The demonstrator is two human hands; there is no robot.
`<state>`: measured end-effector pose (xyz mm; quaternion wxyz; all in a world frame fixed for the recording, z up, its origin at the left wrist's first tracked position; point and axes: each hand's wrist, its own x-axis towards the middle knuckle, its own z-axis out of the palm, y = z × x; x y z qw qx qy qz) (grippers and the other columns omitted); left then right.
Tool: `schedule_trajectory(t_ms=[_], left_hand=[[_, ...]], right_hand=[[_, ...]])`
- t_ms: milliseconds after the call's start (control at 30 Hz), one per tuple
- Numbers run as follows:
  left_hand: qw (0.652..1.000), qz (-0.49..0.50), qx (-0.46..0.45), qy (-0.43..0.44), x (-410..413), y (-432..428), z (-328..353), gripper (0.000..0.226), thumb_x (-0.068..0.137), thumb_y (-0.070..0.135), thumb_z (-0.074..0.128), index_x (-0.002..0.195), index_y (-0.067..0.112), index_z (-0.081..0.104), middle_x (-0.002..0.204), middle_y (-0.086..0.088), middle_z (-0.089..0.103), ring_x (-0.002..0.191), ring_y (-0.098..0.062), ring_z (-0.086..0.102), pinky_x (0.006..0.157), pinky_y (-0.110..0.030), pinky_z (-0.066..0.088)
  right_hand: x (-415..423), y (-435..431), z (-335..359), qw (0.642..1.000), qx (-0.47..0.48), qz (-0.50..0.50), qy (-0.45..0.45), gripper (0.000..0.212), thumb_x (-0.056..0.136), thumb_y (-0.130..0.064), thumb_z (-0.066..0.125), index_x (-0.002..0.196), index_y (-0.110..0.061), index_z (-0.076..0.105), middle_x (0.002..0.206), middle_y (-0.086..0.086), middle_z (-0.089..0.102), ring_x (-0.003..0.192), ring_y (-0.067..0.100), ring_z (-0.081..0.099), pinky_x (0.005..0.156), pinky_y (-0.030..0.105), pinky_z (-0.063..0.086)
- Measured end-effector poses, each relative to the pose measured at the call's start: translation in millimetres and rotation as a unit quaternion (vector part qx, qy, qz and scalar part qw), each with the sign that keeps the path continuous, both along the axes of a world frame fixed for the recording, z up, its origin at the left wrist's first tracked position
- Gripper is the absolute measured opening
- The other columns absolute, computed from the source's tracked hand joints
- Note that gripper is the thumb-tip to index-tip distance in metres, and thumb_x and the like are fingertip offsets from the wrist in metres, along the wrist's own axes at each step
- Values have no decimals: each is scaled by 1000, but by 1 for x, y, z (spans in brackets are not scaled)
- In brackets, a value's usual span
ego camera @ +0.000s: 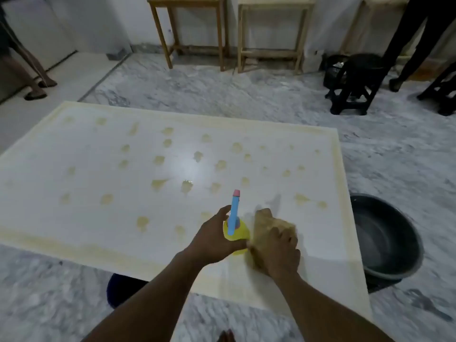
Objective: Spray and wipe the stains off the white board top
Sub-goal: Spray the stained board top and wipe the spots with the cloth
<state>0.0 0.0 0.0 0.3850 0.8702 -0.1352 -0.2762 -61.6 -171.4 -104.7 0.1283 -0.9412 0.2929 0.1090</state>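
White board top (98, 169) lies flat on marble floor, dotted w/ yellowish stains (159, 183) across most of surface. Left hand (212, 239) wrapped round yellow spray bottle (237, 234), blue nozzle pointing away over board. Right hand (278, 250) just beside it, clamped on tan cloth (267, 224) pressed to board near front edge; cloth blurred. Hands nearly touching. Dark basin (387, 238) on floor at board's right edge. Black stool (355, 85) and wooden tables (187, 28) further back. Bystanders' legs at both far corners.
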Motion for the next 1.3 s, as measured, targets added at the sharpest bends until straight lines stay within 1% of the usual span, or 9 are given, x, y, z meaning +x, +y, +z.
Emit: schedule_trajectory(t_ms=[167,333,400,500,567,633,900,1133,1300], left_hand=[[994,69,-50,-64,9,-22,-9,70,93,53,74,151,24,47,104,5,71,98,-12,69,75,-10,44],[991,61,-67,-101,11,-18,-14,70,95,46,73,154,24,42,93,16,60,85,-12,69,66,-7,45],[989,56,-78,-109,13,-18,-19,54,98,40,71,145,21,53,95,9,67,91,-22,72,71,-11,47],[989,58,-107,-86,15,-22,-18,20,101,26,68,120,24,61,84,-8,69,80,-29,68,75,-34,56],[989,58,-116,-69,19,-22,-11,21,103,18,63,123,24,63,84,-8,68,73,-23,63,71,-25,51],[991,41,-118,-51,25,-22,0,27,103,13,59,128,21,65,103,-9,73,77,-17,63,69,-15,49],[990,-101,-94,-35,41,-35,53,26,82,29,55,104,36,68,111,2,70,97,-27,71,91,-51,63],[977,-200,-43,-52,37,-59,69,41,104,44,61,93,4,65,81,-18,70,62,-22,68,64,-30,60],[969,-225,15,-105,39,-74,81,55,100,63,55,73,15,56,67,-13,61,66,-36,71,73,-54,62]], right_hand=[[13,8,-3,999,-40,-3,29,48,86,-46,60,123,-18,52,128,10,53,127,32,48,82,39,53],[15,-21,21,982,146,-115,-45,21,91,-37,46,102,-25,60,103,4,61,93,26,63,72,34,47],[5,-44,43,902,342,-248,-93,18,91,-28,46,83,-16,55,83,8,57,73,25,56,66,32,41],[-26,-66,70,654,625,-385,-183,22,91,-12,43,87,-3,63,80,15,64,76,31,60,64,33,49],[-41,-73,80,520,720,-395,-234,31,89,-18,43,103,-4,66,93,17,70,87,34,64,73,38,55],[-43,-77,82,467,749,-390,-261,37,89,-26,49,117,-8,65,110,16,70,99,34,64,82,40,54],[-3,-106,136,732,655,-143,-121,38,96,-3,52,131,-14,54,127,14,65,111,33,67,86,43,56],[4,-125,167,704,669,-175,-160,34,97,-6,51,126,-20,59,121,11,70,106,32,69,81,41,57],[3,-142,159,695,670,-197,-167,39,95,-10,57,133,-18,55,126,15,66,111,37,66,86,47,55]])
